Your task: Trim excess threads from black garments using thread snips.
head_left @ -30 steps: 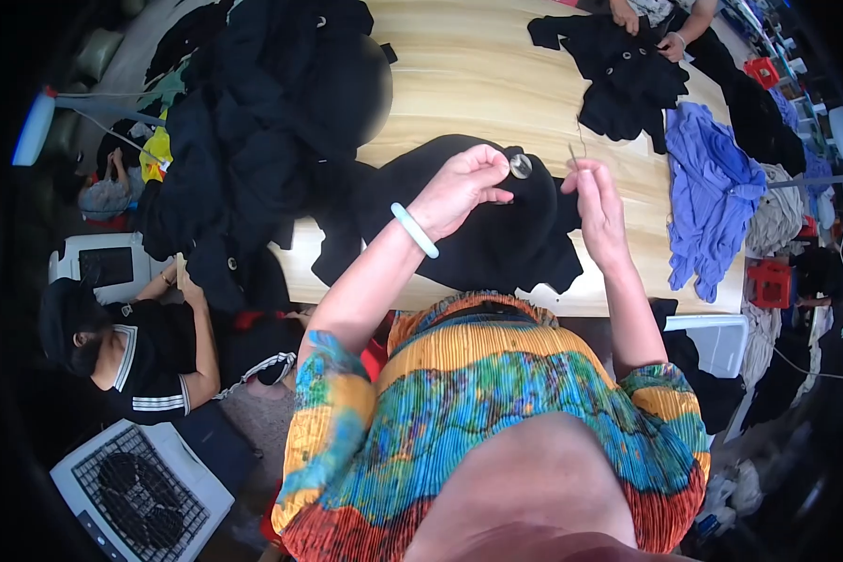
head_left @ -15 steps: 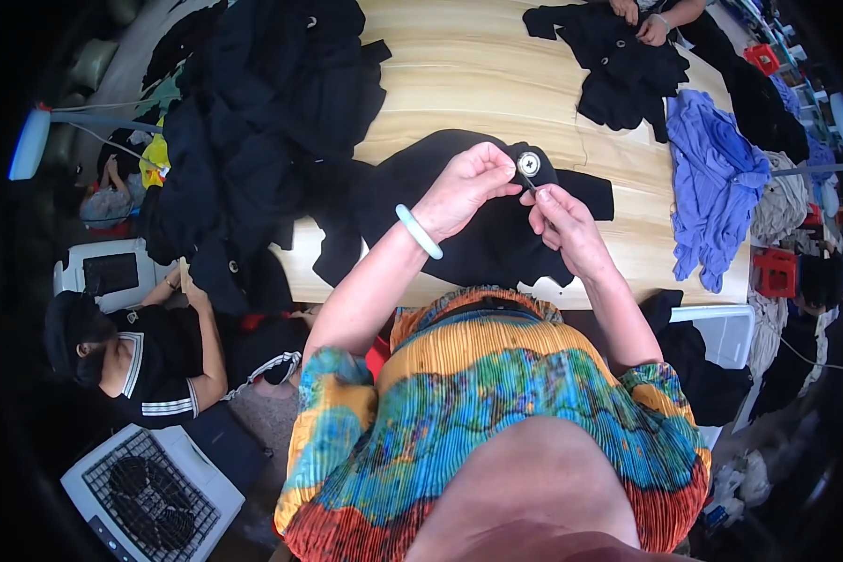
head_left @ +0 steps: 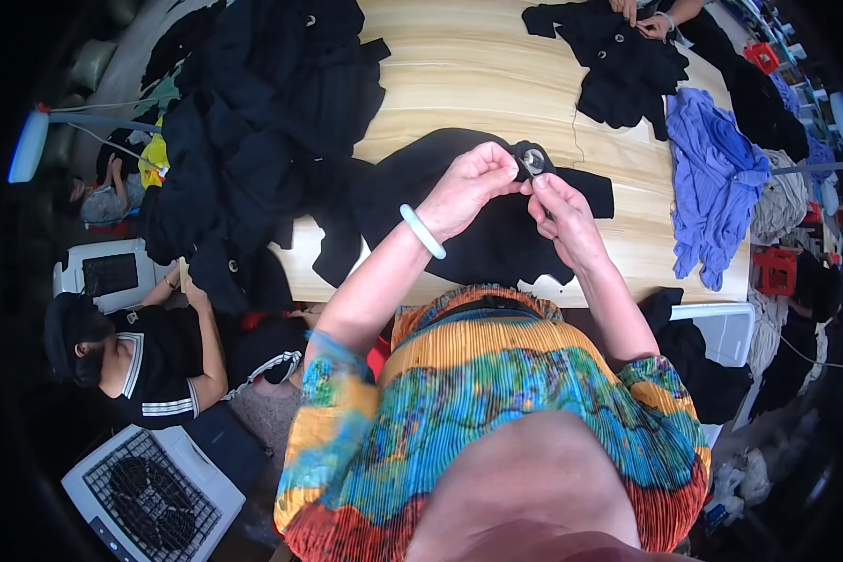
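Note:
A black garment (head_left: 468,225) lies on the table in front of me. A large round pale button (head_left: 534,160) sits on its folded-up upper part, tilted and partly shaded. My left hand (head_left: 478,185), with a pale bangle at the wrist, is closed in a pinch on the cloth just left of the button. My right hand (head_left: 562,208) is closed just below the button, thumb against fingers. Something thin and dark shows at its fingertips, too small to name. The two hands' fingertips nearly meet.
A heap of black garments (head_left: 262,122) covers the table's left side; blue-violet cloth (head_left: 717,178) hangs over its right edge. Across the table, another person's hands (head_left: 651,23) work on a black buttoned garment (head_left: 623,75). A seated person (head_left: 150,356) is at my left, near a fan (head_left: 150,492).
The button has tipped from facing up to a tilted, shaded position. My right hand has moved slightly up and closer to my left fingertips. My left hand has barely moved.

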A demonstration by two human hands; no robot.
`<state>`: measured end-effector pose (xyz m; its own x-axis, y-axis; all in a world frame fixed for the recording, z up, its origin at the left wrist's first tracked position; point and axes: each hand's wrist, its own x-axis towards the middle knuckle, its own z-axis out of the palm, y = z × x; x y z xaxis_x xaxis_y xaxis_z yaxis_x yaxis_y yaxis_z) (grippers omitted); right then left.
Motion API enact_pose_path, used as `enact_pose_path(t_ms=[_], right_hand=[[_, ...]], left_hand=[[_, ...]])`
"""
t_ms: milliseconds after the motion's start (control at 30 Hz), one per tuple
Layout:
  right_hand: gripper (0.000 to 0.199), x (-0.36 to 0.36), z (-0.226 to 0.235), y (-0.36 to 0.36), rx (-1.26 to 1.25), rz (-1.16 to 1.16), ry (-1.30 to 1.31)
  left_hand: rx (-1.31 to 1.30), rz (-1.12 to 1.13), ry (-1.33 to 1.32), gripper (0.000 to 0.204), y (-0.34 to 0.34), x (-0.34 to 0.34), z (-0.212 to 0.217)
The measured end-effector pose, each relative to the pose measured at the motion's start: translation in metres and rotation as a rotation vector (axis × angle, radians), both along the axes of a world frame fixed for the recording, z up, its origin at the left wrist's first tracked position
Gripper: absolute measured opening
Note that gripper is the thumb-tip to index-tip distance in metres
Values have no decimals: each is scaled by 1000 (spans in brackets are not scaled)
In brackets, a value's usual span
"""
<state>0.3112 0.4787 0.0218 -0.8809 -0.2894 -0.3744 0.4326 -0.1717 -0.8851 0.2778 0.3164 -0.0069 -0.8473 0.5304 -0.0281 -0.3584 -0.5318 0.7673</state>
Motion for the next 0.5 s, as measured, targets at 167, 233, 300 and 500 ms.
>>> enact_pose_path(t_ms=[167, 233, 300, 500], right_hand=[[18, 0, 11, 5, 76, -140, 267], [33, -12, 7, 4, 169, -185, 461], [40, -23, 8, 4, 227, -190, 544], [32, -37, 17, 0, 136, -257, 284]], left_hand=[[-9, 51, -104, 5, -16, -4, 9], [-8, 25, -108, 5, -17, -7, 21], [-10, 0, -72, 5, -16, -11, 34], [-260, 186, 117, 13, -17, -19, 29]])
